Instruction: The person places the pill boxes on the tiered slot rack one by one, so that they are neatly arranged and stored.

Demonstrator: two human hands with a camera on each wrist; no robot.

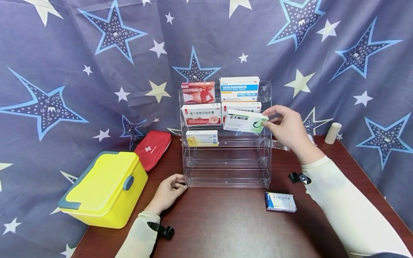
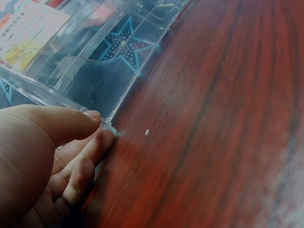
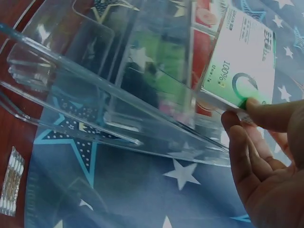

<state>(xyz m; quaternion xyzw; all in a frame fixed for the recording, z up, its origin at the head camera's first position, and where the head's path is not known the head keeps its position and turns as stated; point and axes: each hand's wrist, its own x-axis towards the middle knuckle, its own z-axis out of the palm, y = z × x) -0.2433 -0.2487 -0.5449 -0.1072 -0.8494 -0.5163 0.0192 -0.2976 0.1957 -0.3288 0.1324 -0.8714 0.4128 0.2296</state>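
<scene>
A white and green medicine box is pinched at its right end between thumb and fingers of my right hand. It is tilted in front of the clear tiered display rack, partly covering a red and white box on the middle tier. In the right wrist view, the thumb lies on the printed face of the white and green box. My left hand holds the rack's front left bottom corner; the left wrist view shows thumb and fingers of that hand at the rack's edge.
Other medicine boxes stand on the rack: red, blue and white, red and white, yellow and white. A blue and white box lies front right. A yellow case, red pouch and pale cylinder surround.
</scene>
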